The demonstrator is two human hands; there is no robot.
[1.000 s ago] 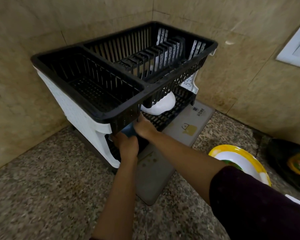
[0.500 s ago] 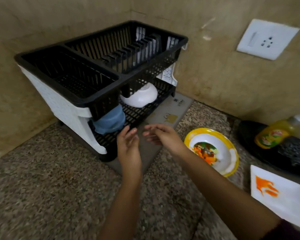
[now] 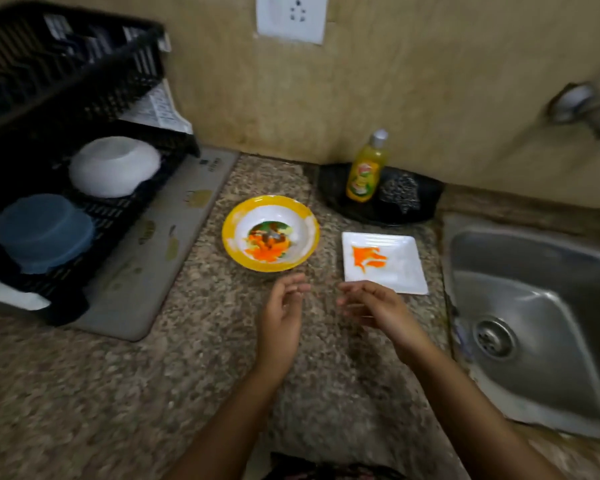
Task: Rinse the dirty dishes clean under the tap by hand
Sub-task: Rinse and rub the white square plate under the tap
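Bowl [image 3: 310, 220] sits just up-frame of left hand [image 3: 284, 311], square plate [image 3: 404, 271] right by right hand [image 3: 373, 306]. Both hands are empty, loosely spread.

Before me the yellow-rimmed bowl [image 3: 228, 237] is white inside, smeared orange and green. The square plate [image 3: 404, 271] is white with 1 orange streak. My soap bottle [image 3: 363, 173] is yellow, the rack [image 3: 84, 81] black, the counter [image 3: 118, 393] speckled brown.
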